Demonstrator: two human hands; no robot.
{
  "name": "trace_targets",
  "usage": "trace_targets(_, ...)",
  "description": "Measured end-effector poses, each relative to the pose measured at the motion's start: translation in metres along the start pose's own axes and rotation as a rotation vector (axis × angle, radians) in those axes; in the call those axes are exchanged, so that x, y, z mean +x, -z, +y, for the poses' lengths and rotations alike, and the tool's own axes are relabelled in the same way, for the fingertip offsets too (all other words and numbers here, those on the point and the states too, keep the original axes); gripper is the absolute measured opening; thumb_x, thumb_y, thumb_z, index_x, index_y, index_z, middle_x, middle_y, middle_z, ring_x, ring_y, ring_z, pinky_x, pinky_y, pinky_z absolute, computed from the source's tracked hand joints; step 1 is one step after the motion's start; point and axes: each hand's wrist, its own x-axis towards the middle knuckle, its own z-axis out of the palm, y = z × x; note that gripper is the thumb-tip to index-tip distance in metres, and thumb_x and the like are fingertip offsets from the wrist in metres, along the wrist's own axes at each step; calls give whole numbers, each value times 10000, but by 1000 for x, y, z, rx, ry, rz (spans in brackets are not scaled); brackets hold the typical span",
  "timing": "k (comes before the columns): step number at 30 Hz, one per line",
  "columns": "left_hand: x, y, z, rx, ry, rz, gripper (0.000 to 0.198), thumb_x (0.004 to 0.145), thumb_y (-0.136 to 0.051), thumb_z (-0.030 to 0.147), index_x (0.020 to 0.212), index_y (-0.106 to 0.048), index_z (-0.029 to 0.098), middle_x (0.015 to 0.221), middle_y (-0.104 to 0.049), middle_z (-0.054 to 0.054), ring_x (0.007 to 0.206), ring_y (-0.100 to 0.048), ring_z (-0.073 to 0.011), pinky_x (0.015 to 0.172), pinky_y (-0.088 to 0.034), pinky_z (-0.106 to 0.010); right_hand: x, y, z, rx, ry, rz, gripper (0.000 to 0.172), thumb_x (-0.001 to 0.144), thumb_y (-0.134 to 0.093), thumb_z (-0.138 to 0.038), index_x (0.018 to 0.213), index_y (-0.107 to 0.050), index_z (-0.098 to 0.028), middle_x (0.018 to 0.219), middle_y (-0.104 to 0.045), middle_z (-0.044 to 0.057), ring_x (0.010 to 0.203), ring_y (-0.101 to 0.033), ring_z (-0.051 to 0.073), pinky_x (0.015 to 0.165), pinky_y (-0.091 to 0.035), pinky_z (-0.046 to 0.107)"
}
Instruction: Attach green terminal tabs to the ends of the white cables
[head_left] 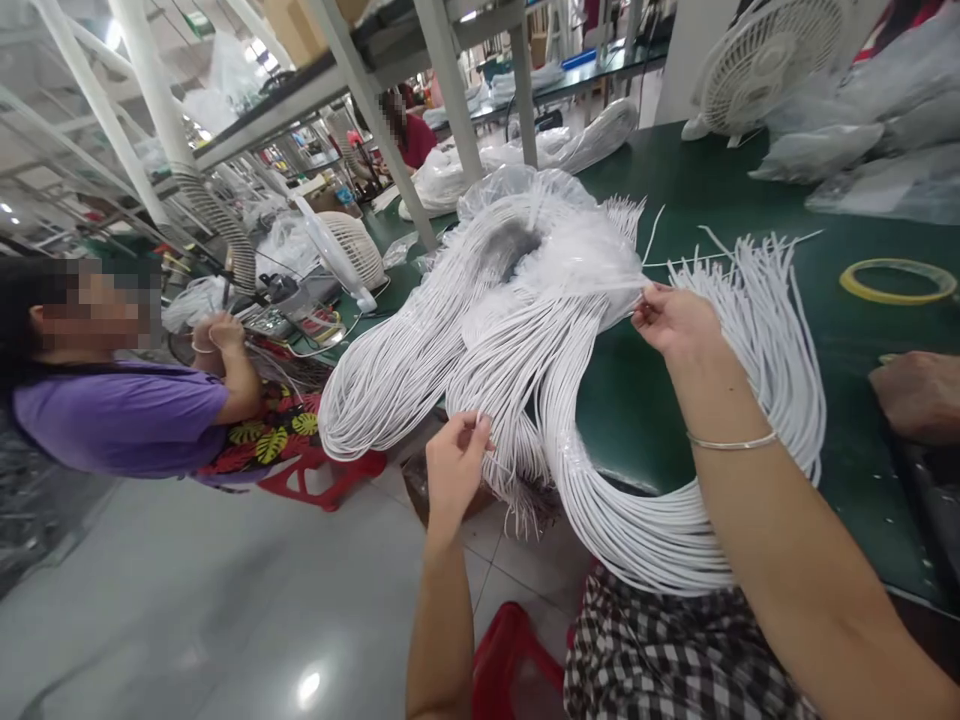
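Note:
A thick bundle of thin white cables [397, 375] lies looped over the table edge, partly inside a clear plastic bag [581, 250]. My left hand [456, 460] is closed in a pinch on a white cable at the bundle's hanging front. Farther right and higher, my right hand [679, 322] pinches a white cable end beside the bag. Another swath of white cables [637, 530] sags from the bundle across my lap and rises under my right forearm. Its loose ends fan out on the green table [622, 400].
A yellow tape roll [896, 282] lies at the right. White fans [772, 65] and plastic bags [870, 130] stand farther back. Grey shelf posts [450, 90] rise behind the bundle. A co-worker in a purple shirt [112, 415] sits at the left, hands raised.

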Motion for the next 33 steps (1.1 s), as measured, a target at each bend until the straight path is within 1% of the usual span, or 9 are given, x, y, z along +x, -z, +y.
trace_targets(8,5,4,-9,-165,70,40,219,912,-557,349,939,-694,181,768,-700,-15,660,-694,-148,651,-546,-247,-7,-1,-3,-2,4,3,225,946,-601,-290,1118,-602,-145,1033,-643,45,807,-644,133,670,-572,280)
trace_targets(11,-7,-5,-16,-151,85,128,276,861,-638,334,1100,-656,198,1003,-707,-61,841,-702,-182,726,-571,-278,-8,-1,-4,-3,4,6,192,947,-601,-273,1085,-606,-139,971,-641,28,736,-628,107,606,-553,237)
trace_targets(14,-29,-37,-30,-83,130,340,678,782,-731,322,1377,-424,213,1424,-456,-159,1263,-523,-273,965,-519,-387,-8,-1,-3,-3,10,10,199,949,-598,-272,1098,-605,-142,995,-642,34,766,-636,117,631,-561,251)
trace_targets(17,-50,-82,-53,-11,224,486,967,679,-833,313,1448,-279,122,1522,-239,-258,1432,-259,-378,1127,-342,-534,-9,-2,-3,-8,7,8,218,947,-599,-280,1117,-603,-143,1034,-642,45,812,-645,133,673,-572,280)
trace_targets(19,-57,-106,-71,9,275,475,832,720,-817,330,1400,-382,128,1470,-352,-226,1362,-370,-394,1074,-382,-587,-9,-3,-2,-11,11,8,227,945,-603,-286,1121,-601,-143,1038,-643,46,814,-645,135,676,-574,285)
trace_targets(21,-59,-117,-87,10,304,426,506,874,-678,320,1324,-502,171,1367,-513,-139,1196,-554,-313,957,-496,-536,-11,-3,-2,-16,20,8,231,945,-602,-292,1123,-601,-143,1039,-643,47,816,-646,136,678,-574,287)
trace_targets(23,-58,-117,-99,10,300,374,368,927,-613,310,1265,-561,173,1276,-594,-105,1082,-624,-257,890,-541,-477,-12,-3,-2,-20,29,8,236,945,-603,-295,1124,-600,-142,1041,-643,48,820,-646,138,682,-575,291)
trace_targets(26,-62,-104,-104,15,273,341,355,927,-616,317,1244,-578,163,1253,-610,-104,1075,-629,-252,890,-542,-469,-15,-3,-2,-23,37,13,238,945,-602,-299,1123,-600,-141,1038,-643,48,817,-646,138,680,-575,291)
trace_targets(33,-80,-63,-81,-51,318,429,266,927,-610,337,1123,-622,157,1092,-661,-75,935,-652,-206,820,-553,-413,-15,-4,-1,-44,41,3,206,946,-602,-293,1082,-610,-139,984,-646,35,763,-636,119,635,-565,261)
